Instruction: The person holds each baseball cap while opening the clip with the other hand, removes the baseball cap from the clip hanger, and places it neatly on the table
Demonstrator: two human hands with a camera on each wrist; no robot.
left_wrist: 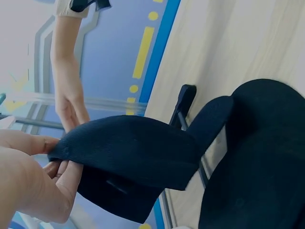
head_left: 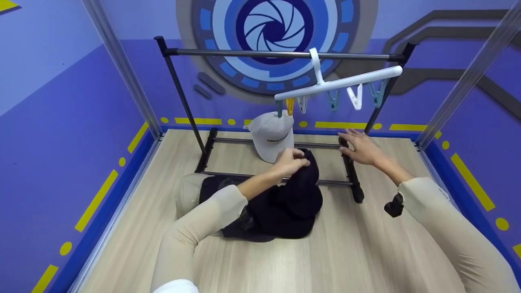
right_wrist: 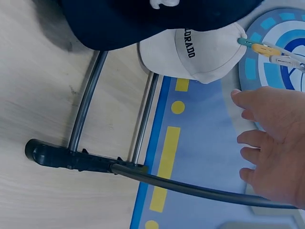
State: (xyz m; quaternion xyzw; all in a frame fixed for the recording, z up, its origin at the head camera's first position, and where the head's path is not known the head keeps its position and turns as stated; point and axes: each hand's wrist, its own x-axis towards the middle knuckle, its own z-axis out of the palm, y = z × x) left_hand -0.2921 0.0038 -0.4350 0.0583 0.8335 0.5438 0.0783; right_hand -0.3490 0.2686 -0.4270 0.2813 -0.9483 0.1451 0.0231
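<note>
My left hand [head_left: 287, 164] pinches a dark navy cap [head_left: 304, 191] between thumb and fingers, holding it up in front of the rack. In the left wrist view this cap [left_wrist: 133, 148] hangs on its side from the fingertips; a white mark shows on its front in the right wrist view. My right hand [head_left: 362, 149] is apart from it, fingers spread, holding nothing, near the rack's right side. A white hanger [head_left: 342, 84] with several clips hangs tilted on the rack. At its left end a green clip [head_left: 279, 108] holds a white cap [head_left: 272, 132] with dark lettering.
The black metal clothes rack [head_left: 244, 53] stands at the back of the wooden table [head_left: 350, 252]. More dark caps [head_left: 268, 219] lie stacked below my left arm, beside a beige cap [head_left: 189, 193]. Blue and purple panels [head_left: 61, 122] enclose the sides and back.
</note>
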